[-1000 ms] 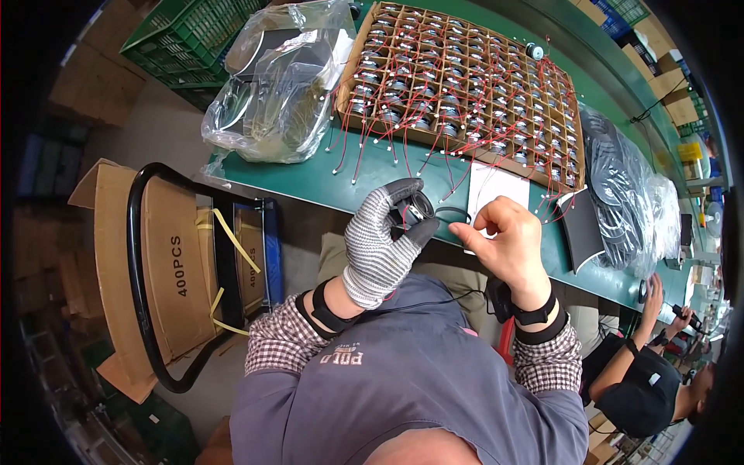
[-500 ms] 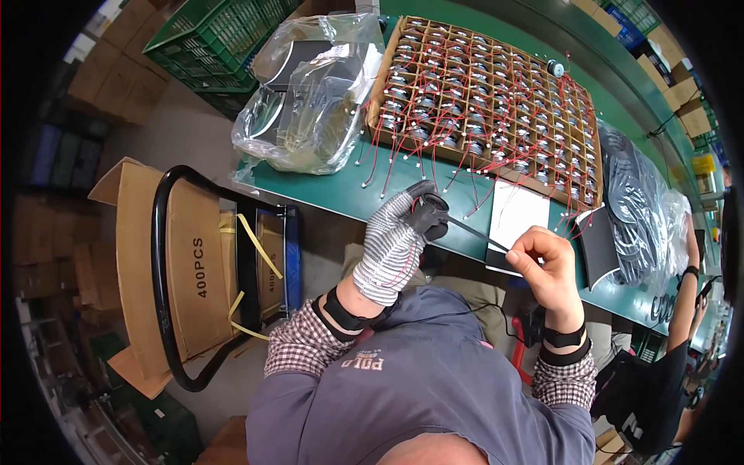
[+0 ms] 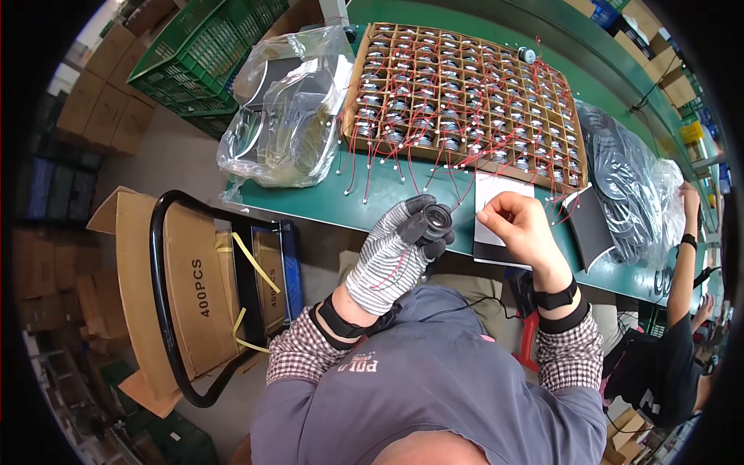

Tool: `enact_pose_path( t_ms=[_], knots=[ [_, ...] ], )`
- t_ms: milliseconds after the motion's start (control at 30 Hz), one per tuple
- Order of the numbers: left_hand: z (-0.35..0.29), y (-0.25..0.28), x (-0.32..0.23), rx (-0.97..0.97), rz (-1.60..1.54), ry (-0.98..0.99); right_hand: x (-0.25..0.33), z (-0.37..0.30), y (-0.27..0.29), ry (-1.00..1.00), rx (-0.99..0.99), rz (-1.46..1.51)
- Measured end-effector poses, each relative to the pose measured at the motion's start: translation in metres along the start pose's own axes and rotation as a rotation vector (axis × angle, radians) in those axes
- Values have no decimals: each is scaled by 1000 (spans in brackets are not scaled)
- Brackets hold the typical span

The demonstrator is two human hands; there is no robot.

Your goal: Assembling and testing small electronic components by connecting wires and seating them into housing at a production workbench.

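Observation:
My left hand, in a striped grey-and-white glove with dark fingertips, is closed around a small round speaker. The speaker's dark ring faces up, and a thin red wire lies across the back of the glove. To its right, my bare right hand hovers over a white sheet at the table's near edge. Its thumb and forefinger are pinched together, apart from the speaker; whatever is between them is too small to make out.
A divided carton of wired speakers stands on the green table. Clear bags of black pieces flank it: one bag left, another right. A cart with cardboard is at left; a co-worker is at far right.
A thin black strip stretched between my hands earlier; it no longer shows. The speaker has turned its round face upward. My right hand has moved up and left, closer to the left hand.

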State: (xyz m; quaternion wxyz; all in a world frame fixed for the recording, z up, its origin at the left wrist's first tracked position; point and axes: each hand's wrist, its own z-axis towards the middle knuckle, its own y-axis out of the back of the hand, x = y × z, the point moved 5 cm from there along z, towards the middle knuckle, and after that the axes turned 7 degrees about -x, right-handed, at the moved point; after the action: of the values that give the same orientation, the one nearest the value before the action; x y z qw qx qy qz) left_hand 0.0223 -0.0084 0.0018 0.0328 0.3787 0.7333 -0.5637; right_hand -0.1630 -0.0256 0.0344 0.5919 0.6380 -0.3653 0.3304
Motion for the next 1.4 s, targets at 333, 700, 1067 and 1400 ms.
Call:
enact_pose_path(
  t_ms=[333, 700, 1067, 1400],
  knots=[
    [-6, 0, 4, 90, 206, -8, 37, 18, -22, 122, 40, -36],
    [-2, 11, 7, 138, 12, 118, 47, 21, -44, 183, 179, 73],
    [2, 11, 13, 214, -88, 204, 38, 14, -43, 30, 170, 145],
    [4, -2, 17, 200, 58, 168, 26, -17, -48, 105, 268, 794]
  ],
)
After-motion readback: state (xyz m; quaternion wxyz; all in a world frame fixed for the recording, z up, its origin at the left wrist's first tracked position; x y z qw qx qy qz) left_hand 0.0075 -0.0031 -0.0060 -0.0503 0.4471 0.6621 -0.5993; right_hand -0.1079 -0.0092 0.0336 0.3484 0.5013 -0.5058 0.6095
